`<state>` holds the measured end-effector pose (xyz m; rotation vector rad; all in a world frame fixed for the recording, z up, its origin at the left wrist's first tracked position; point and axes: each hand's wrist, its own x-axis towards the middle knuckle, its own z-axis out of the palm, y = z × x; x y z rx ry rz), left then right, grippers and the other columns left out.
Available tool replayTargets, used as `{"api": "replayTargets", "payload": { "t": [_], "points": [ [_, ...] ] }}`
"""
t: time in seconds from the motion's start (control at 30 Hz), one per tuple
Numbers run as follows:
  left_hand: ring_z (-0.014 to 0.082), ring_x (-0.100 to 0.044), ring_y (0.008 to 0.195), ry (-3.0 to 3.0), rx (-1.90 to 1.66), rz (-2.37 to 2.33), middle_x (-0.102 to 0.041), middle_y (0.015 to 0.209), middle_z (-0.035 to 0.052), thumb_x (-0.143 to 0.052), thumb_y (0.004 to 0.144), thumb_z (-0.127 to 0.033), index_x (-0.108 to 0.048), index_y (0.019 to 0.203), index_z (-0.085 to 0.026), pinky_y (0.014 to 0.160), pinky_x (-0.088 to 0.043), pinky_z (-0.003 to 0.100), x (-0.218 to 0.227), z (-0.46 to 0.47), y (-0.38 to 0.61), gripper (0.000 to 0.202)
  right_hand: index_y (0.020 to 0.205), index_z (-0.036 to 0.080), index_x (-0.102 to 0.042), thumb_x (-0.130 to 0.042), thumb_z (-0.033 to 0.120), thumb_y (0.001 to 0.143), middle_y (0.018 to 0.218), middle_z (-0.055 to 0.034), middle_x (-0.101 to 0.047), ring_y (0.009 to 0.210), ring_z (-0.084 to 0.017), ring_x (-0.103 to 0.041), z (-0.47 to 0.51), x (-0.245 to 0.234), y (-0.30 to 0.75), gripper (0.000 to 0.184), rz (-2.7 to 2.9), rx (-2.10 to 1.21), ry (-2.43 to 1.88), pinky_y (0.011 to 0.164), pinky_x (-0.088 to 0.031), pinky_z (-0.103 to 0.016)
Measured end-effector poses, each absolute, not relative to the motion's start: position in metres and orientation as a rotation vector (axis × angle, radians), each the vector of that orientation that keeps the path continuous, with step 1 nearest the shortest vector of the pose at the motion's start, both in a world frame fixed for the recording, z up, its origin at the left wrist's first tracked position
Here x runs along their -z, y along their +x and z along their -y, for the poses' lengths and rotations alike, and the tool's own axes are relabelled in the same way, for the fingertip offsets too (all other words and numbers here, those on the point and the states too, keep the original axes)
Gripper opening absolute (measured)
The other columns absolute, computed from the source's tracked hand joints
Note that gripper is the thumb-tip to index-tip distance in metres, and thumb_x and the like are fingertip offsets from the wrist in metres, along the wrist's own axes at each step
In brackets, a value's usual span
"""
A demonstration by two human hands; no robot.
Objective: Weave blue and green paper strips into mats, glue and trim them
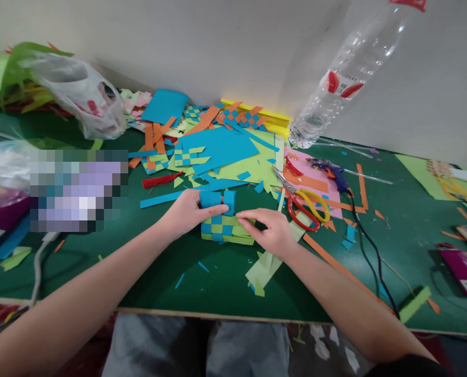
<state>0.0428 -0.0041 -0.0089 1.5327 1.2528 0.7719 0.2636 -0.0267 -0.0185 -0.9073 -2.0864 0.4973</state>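
A small woven paper piece [217,229] of blue and light green strips is held just above the green table [155,283]. My left hand [184,213] grips its upper left side, the thumb lying across the blue strips [210,199]. On the other side, my right hand [271,230] has thumb and forefinger closed at the loose green strip ends [246,226]; whether a strip sits between the fingertips is hard to see. Under the right wrist lies a pale green strip [264,267]. Scissors [302,204] with red and yellow handles rest close to the right hand.
Blue sheets [221,146], orange strips and other woven pieces [186,156] are heaped behind the hands. A glue gun [335,177] with its cord lies at right, below a tall plastic bottle [335,84]. At left are a blurred-out device [80,193] with a cable and a plastic bag [80,94].
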Motion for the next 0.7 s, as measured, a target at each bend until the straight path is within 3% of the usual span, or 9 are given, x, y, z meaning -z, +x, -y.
{"api": "replayTargets", "payload": {
  "t": [0.23, 0.4, 0.6, 0.7],
  "points": [
    [0.0119, -0.051, 0.056, 1.624, -0.789, -1.265, -0.063, 0.067, -0.0006, -0.070, 0.073, -0.046, -0.071, 0.073, -0.016, 0.052, -0.039, 0.024, 0.0051, 0.0043, 0.0420, 0.030, 0.097, 0.023, -0.071, -0.056, 0.023, 0.091, 0.088, -0.0007, -0.076, 0.073, -0.013, -0.070, 0.0259, 0.0205, 0.2643, 0.015, 2.109, -0.497, -0.876, 0.067, -0.053, -0.025],
    [0.0103, -0.048, 0.055, 1.644, -0.783, -1.305, -0.063, 0.067, -0.0001, -0.071, 0.073, -0.048, -0.072, 0.076, -0.016, 0.050, -0.037, 0.022, 0.0058, 0.0044, 0.0408, 0.032, 0.098, 0.023, -0.071, -0.055, 0.023, 0.092, 0.091, -0.0004, -0.076, 0.078, -0.013, -0.071, 0.0261, 0.0206, 0.2649, 0.017, 2.108, -0.523, -0.896, 0.070, -0.055, -0.025],
    [0.0179, -0.061, 0.069, 1.379, -0.863, -1.172, -0.068, 0.079, 0.0049, -0.064, 0.075, -0.060, -0.066, 0.105, -0.016, 0.062, -0.051, 0.028, 0.0066, 0.0052, 0.0446, 0.053, 0.096, 0.023, -0.070, -0.054, 0.027, 0.092, 0.089, -0.0017, -0.075, 0.073, -0.015, -0.069, 0.0262, 0.0185, 0.2645, 0.017, 2.019, -0.522, -1.060, 0.063, -0.054, -0.027],
    [0.0179, -0.061, 0.069, 1.385, -0.829, -1.166, -0.066, 0.075, 0.0044, -0.062, 0.077, -0.059, -0.065, 0.096, -0.016, 0.061, -0.050, 0.028, 0.0075, 0.0042, 0.0460, 0.048, 0.095, 0.022, -0.069, -0.055, 0.030, 0.090, 0.087, -0.0023, -0.074, 0.071, -0.015, -0.068, 0.0267, 0.0177, 0.2653, 0.017, 1.900, -0.548, -1.170, 0.060, -0.052, -0.027]
  ]
}}
